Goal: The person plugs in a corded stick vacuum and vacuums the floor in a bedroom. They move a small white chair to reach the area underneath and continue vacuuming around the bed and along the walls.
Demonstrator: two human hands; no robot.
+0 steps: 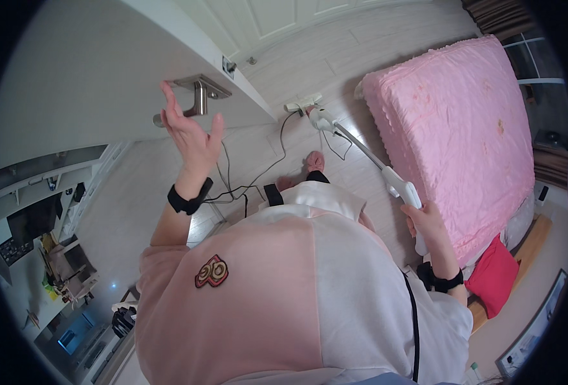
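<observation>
My left hand (190, 132) is raised at the door's lever handle (199, 98), fingers apart; whether it touches the metal I cannot tell. The white door (96, 72) fills the upper left. On the right, my right hand (423, 219) grips the white handle of a corded stick floor cleaner (361, 145). Its grey tube slants up and left to a flat white head (303, 102), which rests on the pale floor near the door's edge. Both wrists wear black bands.
A bed with a pink quilted cover (452, 139) stands at the right, a red pillow (495, 276) at its end. Dark cords (250, 185) run over the floor by my feet in pink slippers (315, 161). A desk with a monitor (33, 219) is at the left.
</observation>
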